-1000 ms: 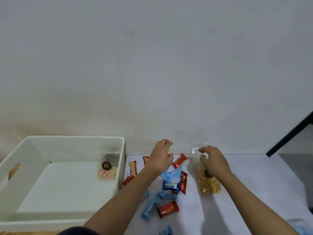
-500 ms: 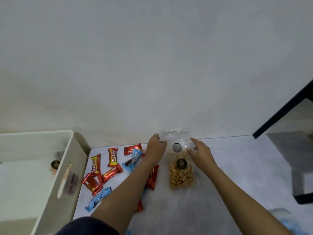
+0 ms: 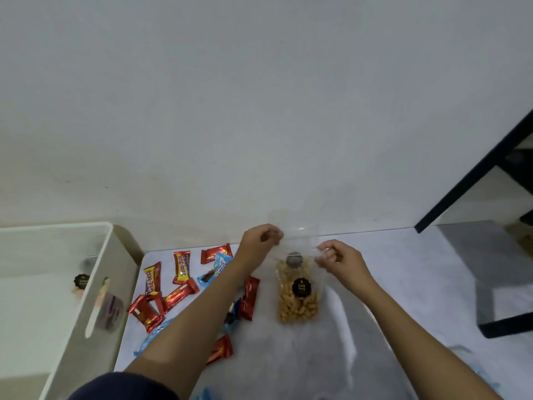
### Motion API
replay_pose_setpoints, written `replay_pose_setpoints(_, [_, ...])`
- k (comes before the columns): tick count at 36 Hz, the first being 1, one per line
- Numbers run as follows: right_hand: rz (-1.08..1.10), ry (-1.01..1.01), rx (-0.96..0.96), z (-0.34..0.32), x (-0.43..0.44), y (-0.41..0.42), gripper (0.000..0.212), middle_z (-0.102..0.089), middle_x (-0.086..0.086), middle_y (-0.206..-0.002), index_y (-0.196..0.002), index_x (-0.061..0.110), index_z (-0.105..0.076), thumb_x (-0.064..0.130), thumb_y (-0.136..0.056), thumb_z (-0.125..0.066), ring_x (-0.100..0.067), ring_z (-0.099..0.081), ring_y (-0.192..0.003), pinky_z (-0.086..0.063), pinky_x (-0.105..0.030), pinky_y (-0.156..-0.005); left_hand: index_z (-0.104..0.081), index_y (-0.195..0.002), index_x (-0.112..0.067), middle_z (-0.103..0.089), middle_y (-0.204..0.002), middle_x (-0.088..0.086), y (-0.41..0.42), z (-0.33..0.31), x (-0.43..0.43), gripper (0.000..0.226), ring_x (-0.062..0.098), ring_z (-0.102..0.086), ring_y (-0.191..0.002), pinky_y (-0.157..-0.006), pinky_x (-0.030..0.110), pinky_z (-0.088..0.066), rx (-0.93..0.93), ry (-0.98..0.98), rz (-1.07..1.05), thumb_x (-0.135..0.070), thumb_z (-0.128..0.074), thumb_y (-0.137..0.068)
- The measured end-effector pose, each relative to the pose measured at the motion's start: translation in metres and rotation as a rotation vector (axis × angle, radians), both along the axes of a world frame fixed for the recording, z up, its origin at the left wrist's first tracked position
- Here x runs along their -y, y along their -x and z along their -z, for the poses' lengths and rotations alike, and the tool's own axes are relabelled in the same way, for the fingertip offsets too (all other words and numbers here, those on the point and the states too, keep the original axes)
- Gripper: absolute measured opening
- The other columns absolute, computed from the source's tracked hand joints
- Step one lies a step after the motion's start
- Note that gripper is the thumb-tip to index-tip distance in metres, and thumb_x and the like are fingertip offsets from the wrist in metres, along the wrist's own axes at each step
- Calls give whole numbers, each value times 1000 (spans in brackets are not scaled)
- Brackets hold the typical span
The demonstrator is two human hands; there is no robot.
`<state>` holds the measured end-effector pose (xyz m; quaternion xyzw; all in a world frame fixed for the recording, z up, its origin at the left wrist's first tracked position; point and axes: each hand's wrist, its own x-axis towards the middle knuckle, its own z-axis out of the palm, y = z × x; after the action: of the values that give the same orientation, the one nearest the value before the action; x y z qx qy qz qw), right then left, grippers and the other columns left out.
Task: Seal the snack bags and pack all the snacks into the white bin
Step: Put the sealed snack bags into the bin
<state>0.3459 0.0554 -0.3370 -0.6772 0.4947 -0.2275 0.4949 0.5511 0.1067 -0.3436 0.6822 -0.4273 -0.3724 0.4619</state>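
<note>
A clear snack bag [image 3: 298,295] of orange-brown snacks with a black round label stands on the grey table [image 3: 389,284]. My left hand [image 3: 261,241] pinches the bag's top left corner, and my right hand [image 3: 339,259] pinches the top right edge. Several red and blue wrapped candy bars [image 3: 181,267] lie scattered to the left of the bag, partly under my left forearm. The white bin [image 3: 95,284] stands at the far left, with one small labelled snack bag [image 3: 81,282] inside it.
A white wall rises right behind the table. A black table leg [image 3: 473,171] and a dark frame stand at the right. Something blue [image 3: 484,382] shows at the table's near right edge.
The view has swung right, so the bin slid to the left. Both hands went from reaching over the candy and bag to pinching the bag's top corners and lifting it upright.
</note>
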Motion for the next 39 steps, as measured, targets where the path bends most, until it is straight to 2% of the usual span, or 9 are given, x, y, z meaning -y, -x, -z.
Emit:
replay_pose_setpoints(2, [-51,18,-20,-12,-4,6,13,-53,-3,-68,-81,13,-66,0,-77,-69,-22,-55,-70,-50,-30,-69,-69,-92,2,-64,-82,-3,-2,-9,-5,11,0,-58,-76,-66,4,-46,30,-10,67,-4,-61,-86])
replay_pose_setpoints(3, [-70,25,-33,-18,-7,7,13,-53,-3,-67,-77,13,-66,1,-78,-69,-20,-52,-69,-48,-29,-68,-70,-92,1,-64,-85,-2,-3,-14,-8,12,0,-58,-78,-67,3,-45,51,-10,95,-6,-62,-86])
replay_pose_setpoints(9, [-99,88,-56,-59,-29,-2,14,-58,-1,-67,-67,15,-66,6,-76,-73,-11,-48,-63,-40,-9,-59,-72,-98,-6,-67,-93,4,-16,-60,-27,16,7,-59,-85,-73,5,-44,152,88,158,-13,-63,-87])
replay_pose_setpoints(17, [87,301,42,-118,-66,-48,14,-62,-2,-71,-70,14,-63,8,-82,-67,-12,-54,-68,-39,-6,-59,-73,-95,-7,-66,-87,0,-82,-135,-76,13,3,-60,-78,-70,5,-43,263,285,53,-10,-64,-85])
replay_pose_setpoints(22, [115,376,122,-149,-93,-97,7,-64,-7,-79,-77,10,-63,10,-85,-63,-17,-56,-75,-44,-23,-71,-71,-90,-13,-69,-80,-3,-132,-169,-121,9,-5,-63,-68,-72,10,-49,272,344,10,-11,-63,-86])
replay_pose_setpoints(25, [89,384,184,-161,-113,-131,9,-61,-5,-75,-77,11,-61,7,-85,-61,-19,-56,-74,-44,-18,-67,-70,-86,-15,-69,-77,-6,-164,-180,-153,9,-2,-63,-68,-74,14,-50,275,377,-38,-10,-62,-86])
replay_pose_setpoints(28, [39,396,259,-171,-138,-167,20,-58,0,-71,-72,18,-57,4,-85,-59,-21,-55,-72,-45,-26,-70,-69,-85,-15,-69,-76,-4,-199,-183,-188,11,2,-63,-67,-75,19,-52,212,377,-99,-9,-60,-87])
replay_pose_setpoints(35, [-57,429,405,-178,-192,-251,16,-55,2,-73,-78,14,-54,1,-88,-53,-14,-51,-69,-44,-29,-71,-66,-78,-16,-68,-60,-11,-270,-176,-272,19,2,-61,-60,-64,13,-49,102,351,-232,-2,-57,-88])
replay_pose_setpoints(39, [-33,409,506,-173,-217,-295,26,-52,3,-73,-74,25,-49,3,-90,-50,-17,-49,-72,-43,-33,-71,-67,-83,-10,-68,-68,-2,-298,-165,-316,14,5,-62,-61,-63,15,-49,80,284,-242,-3,-57,-89])
